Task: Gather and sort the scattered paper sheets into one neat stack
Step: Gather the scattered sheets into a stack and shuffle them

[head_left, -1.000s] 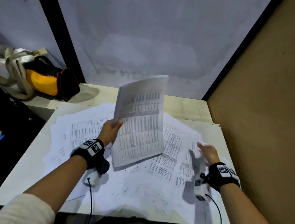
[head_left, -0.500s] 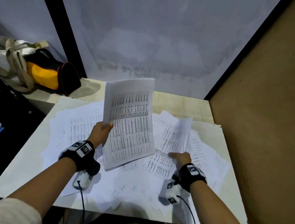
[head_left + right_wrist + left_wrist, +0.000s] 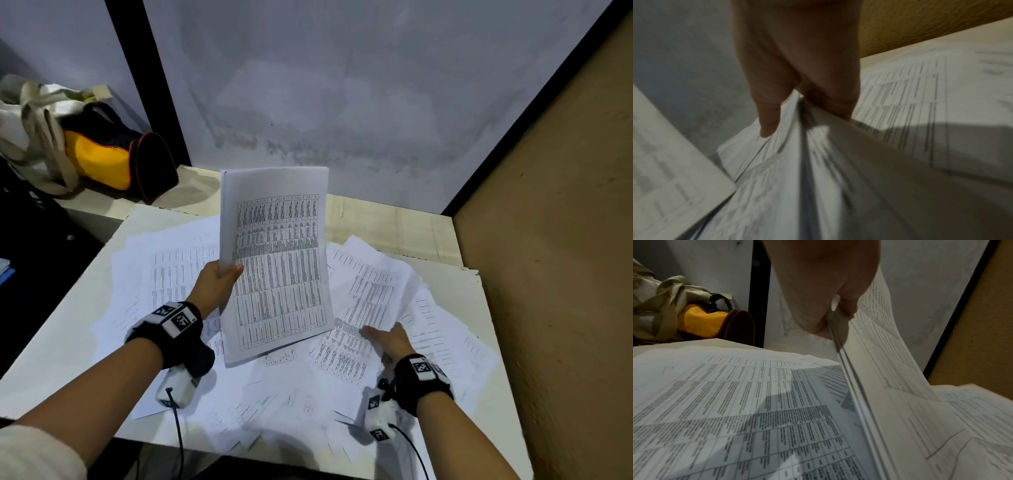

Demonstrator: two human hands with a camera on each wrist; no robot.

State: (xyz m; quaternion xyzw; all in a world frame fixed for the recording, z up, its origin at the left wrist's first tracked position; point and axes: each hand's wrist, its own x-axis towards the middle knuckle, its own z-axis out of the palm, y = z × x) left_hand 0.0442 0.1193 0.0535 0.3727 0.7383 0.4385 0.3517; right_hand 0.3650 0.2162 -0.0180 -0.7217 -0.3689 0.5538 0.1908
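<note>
From the head camera we see the left hand (image 3: 215,286) holding a stack of papers (image 3: 277,263) up in the air over the table (image 3: 51,339). The thumb lies on the front of the stack, and the other fingers are hidden behind it. The stack stands almost upright, with a printed table on its front page. Lots of loose sheets (image 3: 178,274) lie spread all over the table. The right hand (image 3: 388,342) is low on the right side, pinching the edge of a lifted sheet (image 3: 370,291) that curls up from the pile. A yellow and black bag (image 3: 113,161) sits on a ledge at the far left, near the wall (image 3: 342,85)

From the left wrist camera we see the left hand (image 3: 826,293) with its thumb and fingers closed on the edge of the stack of papers (image 3: 890,386). Loose sheets (image 3: 725,402) lie flat below

From the right wrist camera the picture is blurry. We see the right hand (image 3: 797,73) with its fingers squeezing a bunched sheet (image 3: 818,162). A corner of the stack of papers (image 3: 674,162) shows at the left
</note>
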